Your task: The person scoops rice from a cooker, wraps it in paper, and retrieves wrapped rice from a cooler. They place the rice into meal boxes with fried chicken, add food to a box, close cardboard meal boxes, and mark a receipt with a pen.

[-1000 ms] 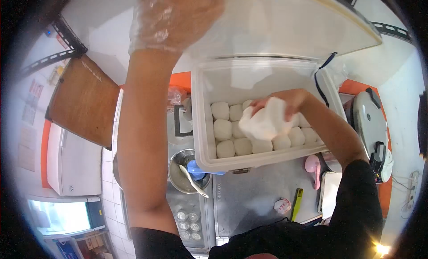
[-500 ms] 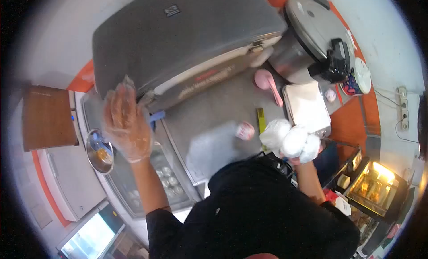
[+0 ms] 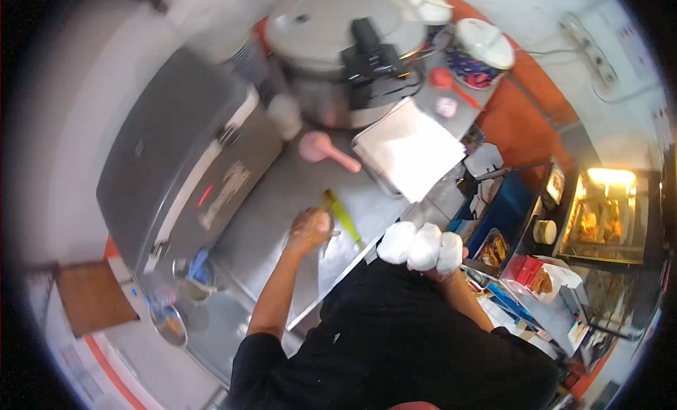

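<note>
My left hand [image 3: 310,229] is over the steel counter [image 3: 264,216], its fingers curled round something small and pale that I cannot make out. Right beside its fingertips lies a long yellow-green tool [image 3: 343,218]. Low in front of my body, my right hand [image 3: 443,272] holds three round white pieces [image 3: 425,246] in a row; they hide most of its fingers. Further left stands the closed grey box [image 3: 169,149].
Behind the counter sits a large lidded cooker [image 3: 338,29]. A pink ladle [image 3: 326,150] and a stack of white sheets [image 3: 410,148] lie before it. To the right is a lit glass food case [image 3: 606,219]; metal bowls [image 3: 169,325] are at the lower left.
The open box of white pieces is now closed. The view has swung right. My left hand has come down from the box to the counter; my right hand has carried white pieces out beside my body.
</note>
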Motion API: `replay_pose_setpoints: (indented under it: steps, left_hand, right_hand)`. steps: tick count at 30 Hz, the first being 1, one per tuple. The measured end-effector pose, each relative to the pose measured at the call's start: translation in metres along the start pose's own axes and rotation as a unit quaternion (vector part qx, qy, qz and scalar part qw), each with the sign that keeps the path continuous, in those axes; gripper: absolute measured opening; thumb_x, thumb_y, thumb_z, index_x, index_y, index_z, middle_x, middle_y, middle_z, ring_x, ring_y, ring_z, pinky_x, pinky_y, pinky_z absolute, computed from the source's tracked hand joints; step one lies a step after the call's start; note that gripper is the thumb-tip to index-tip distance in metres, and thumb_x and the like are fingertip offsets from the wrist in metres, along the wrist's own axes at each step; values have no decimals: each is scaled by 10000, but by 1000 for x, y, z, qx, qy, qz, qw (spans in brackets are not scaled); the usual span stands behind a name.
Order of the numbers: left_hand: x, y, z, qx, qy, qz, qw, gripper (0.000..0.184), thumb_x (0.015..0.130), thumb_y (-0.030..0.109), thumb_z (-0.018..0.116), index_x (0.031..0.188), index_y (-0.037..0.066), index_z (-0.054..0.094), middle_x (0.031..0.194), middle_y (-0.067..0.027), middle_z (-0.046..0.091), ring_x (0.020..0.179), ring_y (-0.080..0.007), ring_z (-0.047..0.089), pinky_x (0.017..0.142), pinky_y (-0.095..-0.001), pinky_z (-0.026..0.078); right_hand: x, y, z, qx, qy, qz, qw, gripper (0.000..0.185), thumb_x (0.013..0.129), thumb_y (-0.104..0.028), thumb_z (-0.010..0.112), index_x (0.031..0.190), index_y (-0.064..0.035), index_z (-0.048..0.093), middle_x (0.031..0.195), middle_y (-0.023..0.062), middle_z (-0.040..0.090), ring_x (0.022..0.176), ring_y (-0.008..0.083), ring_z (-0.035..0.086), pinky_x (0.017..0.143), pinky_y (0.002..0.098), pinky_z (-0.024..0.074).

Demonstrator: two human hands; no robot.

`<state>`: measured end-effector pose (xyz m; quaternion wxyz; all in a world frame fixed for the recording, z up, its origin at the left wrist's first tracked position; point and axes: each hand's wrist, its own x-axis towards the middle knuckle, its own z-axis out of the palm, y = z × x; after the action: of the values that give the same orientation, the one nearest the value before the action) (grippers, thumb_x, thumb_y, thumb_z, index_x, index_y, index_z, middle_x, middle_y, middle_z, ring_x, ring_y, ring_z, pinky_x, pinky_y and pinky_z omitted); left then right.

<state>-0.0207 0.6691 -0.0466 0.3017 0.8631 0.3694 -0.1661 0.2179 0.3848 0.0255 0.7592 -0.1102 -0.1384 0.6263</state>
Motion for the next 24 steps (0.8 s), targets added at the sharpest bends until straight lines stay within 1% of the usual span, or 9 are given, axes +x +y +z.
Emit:
replay_pose_setpoints:
  steps: [3, 5, 6, 8, 13, 16, 20, 21, 24]
  left_hand:
    - [23, 10, 0, -294, 119, 117, 941, 773, 670, 335, 833, 1321, 60, 521, 1330, -197, 558, 1237, -363, 523, 1051, -413, 415]
    - [39, 91, -42, -291, 153, 156, 932, 771, 677, 311, 826, 1332, 51, 511, 1336, -199, 551, 1247, -355, 517, 1065, -405, 400]
    - [54, 131, -59, -293, 189, 188, 918, 770, 685, 286, 818, 1343, 42, 501, 1342, -200, 544, 1258, -346, 511, 1079, -397, 385]
    - [122, 173, -65, -203, 162, 257, 931, 803, 673, 272, 820, 1359, 27, 483, 1338, -208, 537, 1256, -351, 504, 1089, -400, 375]
    - [336, 295, -69, 31, 147, 379, 913, 730, 677, 283, 800, 1304, 34, 523, 1327, -201, 542, 1247, -329, 513, 1062, -359, 407]
    - [375, 358, -83, 217, 139, 458, 851, 377, 735, 259, 651, 1002, -6, 622, 1034, -230, 640, 1023, -382, 611, 944, -423, 471]
    - [431, 357, -65, 269, 228, 612, 708, 353, 666, 275, 654, 871, -12, 670, 939, -266, 637, 1080, -484, 561, 896, -569, 442]
    - [422, 369, -70, 290, 130, 562, 763, 305, 653, 280, 656, 805, 16, 682, 916, -237, 647, 1055, -460, 566, 871, -569, 450]
    - [433, 382, -70, 382, 25, 574, 724, 158, 632, 277, 669, 628, 120, 687, 811, -112, 666, 931, -332, 584, 809, -497, 477]
  right_hand:
    - [-16, -25, -15, 35, -52, -57, 996, 980, 630, -713, 744, 1341, -94, 474, 1220, 204, 569, 983, 424, 617, 780, 588, 529]
    - [-20, -45, -19, 49, -82, -87, 992, 972, 641, -697, 754, 1338, -82, 469, 1218, 210, 562, 986, 422, 614, 790, 583, 530]
    - [-22, -63, 5, 37, 53, -64, 996, 925, 662, -692, 758, 1270, -43, 507, 1099, 202, 606, 880, 354, 655, 763, 513, 557]
    - [-29, -93, -13, 52, 8, -44, 998, 862, 702, -668, 749, 1233, -21, 539, 1084, 209, 619, 860, 357, 663, 769, 488, 564]
    - [-80, -115, -103, 48, -31, -187, 981, 1115, 601, -725, 747, 1471, -149, 354, 1467, 224, 390, 1247, 501, 463, 898, 703, 450]
    - [-92, -137, -111, 50, 17, -215, 975, 1111, 597, -705, 750, 1473, -149, 353, 1471, 220, 387, 1256, 502, 453, 912, 704, 436]
    - [-107, -156, -121, 57, 56, -261, 962, 1106, 593, -679, 755, 1476, -148, 352, 1477, 214, 384, 1267, 502, 441, 931, 705, 418]
    - [-110, -158, -123, 59, 65, -270, 959, 1105, 592, -672, 756, 1476, -148, 352, 1478, 213, 383, 1270, 502, 438, 936, 705, 413]
    - [-117, -159, -125, 70, 85, -290, 951, 1102, 588, -653, 760, 1479, -148, 351, 1483, 208, 380, 1279, 503, 428, 951, 706, 400]
